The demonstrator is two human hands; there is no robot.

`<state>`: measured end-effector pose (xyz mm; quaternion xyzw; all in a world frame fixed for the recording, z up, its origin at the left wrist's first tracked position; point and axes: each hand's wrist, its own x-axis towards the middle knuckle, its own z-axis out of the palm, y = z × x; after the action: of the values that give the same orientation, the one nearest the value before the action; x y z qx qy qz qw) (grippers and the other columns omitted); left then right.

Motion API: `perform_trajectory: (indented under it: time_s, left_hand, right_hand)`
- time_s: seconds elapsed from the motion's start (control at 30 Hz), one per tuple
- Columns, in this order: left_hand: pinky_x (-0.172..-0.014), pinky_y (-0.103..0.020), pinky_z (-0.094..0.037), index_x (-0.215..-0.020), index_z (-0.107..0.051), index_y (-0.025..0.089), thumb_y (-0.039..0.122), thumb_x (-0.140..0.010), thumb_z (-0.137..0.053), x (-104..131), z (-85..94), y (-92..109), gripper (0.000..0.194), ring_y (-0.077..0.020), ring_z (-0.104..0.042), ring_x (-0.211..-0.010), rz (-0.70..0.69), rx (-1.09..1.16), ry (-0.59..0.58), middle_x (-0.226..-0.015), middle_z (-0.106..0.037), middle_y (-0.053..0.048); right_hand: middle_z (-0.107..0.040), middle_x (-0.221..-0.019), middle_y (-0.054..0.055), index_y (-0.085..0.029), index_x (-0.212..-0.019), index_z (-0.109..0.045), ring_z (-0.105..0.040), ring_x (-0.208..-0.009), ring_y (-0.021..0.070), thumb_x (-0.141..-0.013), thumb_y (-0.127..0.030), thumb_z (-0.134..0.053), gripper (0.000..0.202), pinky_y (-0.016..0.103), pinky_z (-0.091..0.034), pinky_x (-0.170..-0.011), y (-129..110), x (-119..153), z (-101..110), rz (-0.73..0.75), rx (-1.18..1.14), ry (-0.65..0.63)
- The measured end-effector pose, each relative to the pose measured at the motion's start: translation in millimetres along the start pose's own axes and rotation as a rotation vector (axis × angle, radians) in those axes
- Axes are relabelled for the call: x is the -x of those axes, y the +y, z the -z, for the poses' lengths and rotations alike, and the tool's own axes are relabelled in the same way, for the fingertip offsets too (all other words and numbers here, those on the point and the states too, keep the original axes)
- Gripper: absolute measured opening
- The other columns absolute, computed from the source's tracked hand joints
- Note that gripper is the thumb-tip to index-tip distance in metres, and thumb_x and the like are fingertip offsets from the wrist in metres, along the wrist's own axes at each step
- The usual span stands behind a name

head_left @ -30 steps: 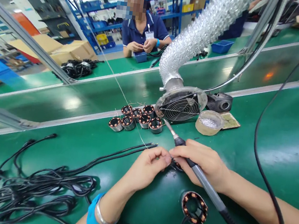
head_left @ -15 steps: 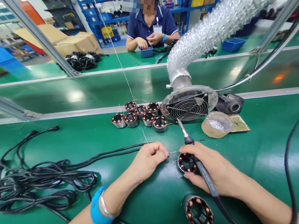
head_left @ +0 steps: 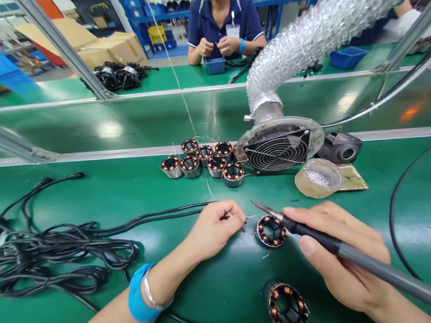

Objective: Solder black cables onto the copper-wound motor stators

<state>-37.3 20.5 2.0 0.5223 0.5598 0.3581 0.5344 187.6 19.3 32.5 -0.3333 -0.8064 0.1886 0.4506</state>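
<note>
My left hand [head_left: 219, 228] pinches the end of a black cable [head_left: 164, 215], whose thin bare wires poke out past the fingertips. A round stator with copper windings [head_left: 271, 231] sits on the green bench just right of those wires. In my right hand [head_left: 342, 250] is a soldering iron [head_left: 309, 233], its tip pointing left above the stator's upper edge. The right fingers are wrapped round the handle and apart from the stator. Nearer the front edge, a second stator [head_left: 287, 310] lies tilted, with a cable joined to it.
Several stators [head_left: 190, 166] stand in a group by the bench's back rail. Right of them are a round fan guard [head_left: 276, 151] on a silver duct, a tub [head_left: 318, 179] and an iron holder [head_left: 340, 148]. Coiled cables [head_left: 56, 252] lie left. A person [head_left: 225, 30] sits opposite.
My right hand has let go of the stator and moved right. The soldering iron has swung to a flatter angle, its tip lower. The person opposite has raised their hands from the blue tray.
</note>
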Motion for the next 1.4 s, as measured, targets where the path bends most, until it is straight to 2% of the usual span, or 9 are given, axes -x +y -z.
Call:
perform_trajectory:
  time_s: [0.1,0.17,0.27,0.5,0.7,0.97,1.1,1.27,1.4]
  left_hand:
    - [-0.056,-0.022,-0.032,-0.067,-0.058,0.016,0.031,-0.073,-0.058,-2.0,2.9,2.3,0.016,-0.0101,-0.04,-0.058,-0.013,-0.026,-0.028,-0.06,-0.049,0.004]
    - [-0.055,-0.022,-0.032,-0.067,-0.057,0.016,0.03,-0.074,-0.058,-2.9,4.1,3.3,0.016,-0.0094,-0.039,-0.056,-0.019,-0.039,-0.046,-0.059,-0.048,0.004]
    - [-0.053,-0.021,-0.03,-0.068,-0.057,0.016,0.029,-0.075,-0.059,-3.5,4.5,3.2,0.015,-0.0086,-0.038,-0.055,-0.026,-0.053,-0.061,-0.06,-0.048,0.005]
    - [-0.054,-0.021,-0.03,-0.07,-0.059,0.015,0.027,-0.077,-0.059,-3.0,4.9,2.5,0.013,-0.0079,-0.037,-0.054,-0.045,-0.063,-0.069,-0.061,-0.048,0.005]
    - [-0.052,-0.02,-0.029,-0.072,-0.06,0.015,0.028,-0.077,-0.059,-3.7,4.3,2.6,0.014,-0.0076,-0.036,-0.053,-0.034,-0.064,-0.076,-0.06,-0.047,0.005]
    - [-0.051,-0.02,-0.028,-0.072,-0.06,0.015,0.029,-0.077,-0.058,-2.2,3.2,3.7,0.015,-0.008,-0.036,-0.053,-0.032,-0.071,-0.088,-0.061,-0.047,0.005]
    - [-0.051,-0.02,-0.028,-0.071,-0.06,0.015,0.029,-0.077,-0.058,-2.6,2.7,5.0,0.015,-0.008,-0.036,-0.053,-0.026,-0.069,-0.092,-0.062,-0.048,0.004]
    - [-0.051,-0.02,-0.028,-0.071,-0.06,0.015,0.03,-0.077,-0.057,-3.7,3.2,5.1,0.016,-0.008,-0.036,-0.053,-0.024,-0.075,-0.099,-0.062,-0.048,0.004]
    - [-0.051,-0.021,-0.028,-0.071,-0.06,0.015,0.029,-0.077,-0.058,-1.9,4.2,4.1,0.015,-0.0083,-0.037,-0.053,-0.025,-0.085,-0.097,-0.062,-0.049,0.004]
  right_hand:
    - [-0.069,-0.079,0.0,-0.022,-0.102,-0.07,-0.06,-0.06,0.0121,-0.087,-0.013,-0.059,0.021,0.023,-0.05,-0.052,-3.2,-0.8,-0.4,-0.038,-0.018,0.075]
    - [-0.07,-0.08,-0.001,-0.023,-0.096,-0.07,-0.062,-0.062,0.0122,-0.085,-0.014,-0.06,0.017,0.023,-0.052,-0.055,-1.6,0.0,-1.4,-0.067,-0.012,0.12]
    - [-0.073,-0.083,-0.001,-0.023,-0.093,-0.07,-0.067,-0.069,0.0138,-0.085,-0.017,-0.061,0.013,0.023,-0.055,-0.061,2.5,1.9,-2.8,-0.116,0.005,0.151]
    - [-0.074,-0.081,-0.001,-0.023,-0.093,-0.07,-0.069,-0.068,0.0142,-0.085,-0.018,-0.061,0.012,0.021,-0.055,-0.056,5.0,3.8,-4.0,-0.139,-0.001,0.143]
    - [-0.073,-0.082,0.001,-0.022,-0.093,-0.07,-0.068,-0.067,0.0147,-0.085,-0.014,-0.06,0.015,0.024,-0.057,-0.059,0.0,-0.3,-5.8,-0.092,-0.014,0.133]
    - [-0.07,-0.076,0.001,-0.018,-0.097,-0.068,-0.057,-0.053,0.0097,-0.082,-0.009,-0.058,0.02,0.022,-0.047,-0.046,-12.7,-1.7,-9.5,0.018,0.009,0.088]
    - [-0.069,-0.074,0.002,-0.016,-0.099,-0.067,-0.059,-0.054,0.0112,-0.084,-0.01,-0.056,0.019,0.024,-0.047,-0.045,-17.1,3.2,-11.1,0.074,0.058,0.049]
    - [-0.069,-0.073,0.003,-0.015,-0.098,-0.065,-0.065,-0.06,0.0147,-0.083,-0.009,-0.057,0.018,0.027,-0.053,-0.052,-18.9,6.4,-11.4,0.173,0.153,0.035]
    - [-0.069,-0.073,0.003,-0.015,-0.098,-0.065,-0.066,-0.06,0.0144,-0.083,-0.008,-0.056,0.02,0.027,-0.054,-0.054,-19.4,5.1,-8.7,0.167,0.151,0.04]
